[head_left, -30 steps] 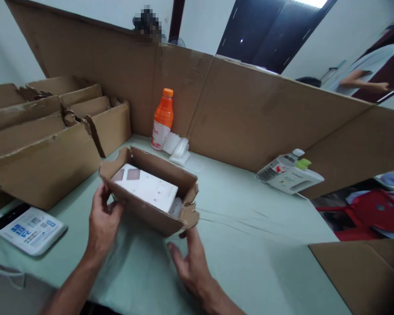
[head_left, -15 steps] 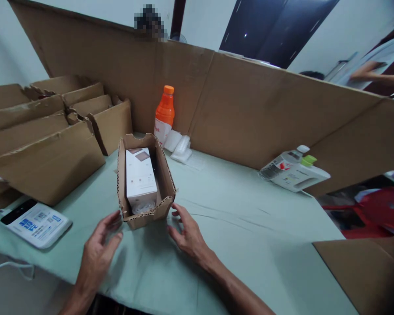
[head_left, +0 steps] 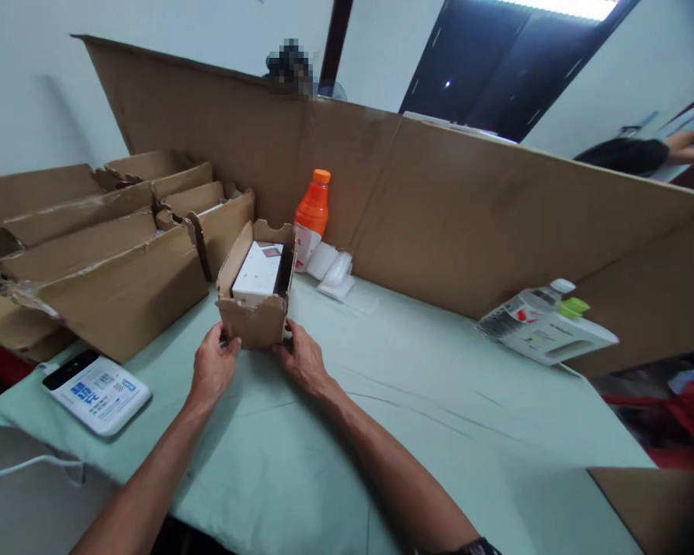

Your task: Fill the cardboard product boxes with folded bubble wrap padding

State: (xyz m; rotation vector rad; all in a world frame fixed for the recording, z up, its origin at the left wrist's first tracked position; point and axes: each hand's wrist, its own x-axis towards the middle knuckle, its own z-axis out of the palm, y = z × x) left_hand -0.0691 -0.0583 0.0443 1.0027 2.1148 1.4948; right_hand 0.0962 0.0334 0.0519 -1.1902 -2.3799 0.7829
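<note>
An open-topped cardboard box (head_left: 253, 322) stands on the table, with a white printed carton (head_left: 258, 270) lying inside it. My left hand (head_left: 215, 362) grips the box's near left bottom corner, thumb against the front wall. At the near right bottom corner, my right hand (head_left: 304, 356) holds the same box, fingers along its side. The lower part of the white carton is hidden by the box's front wall.
More open cardboard boxes (head_left: 121, 301) crowd the left. An orange bottle (head_left: 312, 212) and clear plastic packets (head_left: 336, 274) are behind the box. A white device (head_left: 98, 393) lies front left. Two bottles (head_left: 547, 327) lean against the cardboard partition (head_left: 468, 208); people are beyond it.
Both hands have closed on the box's near corners and the box has moved away from me, toward the back. The camera view has also shifted.
</note>
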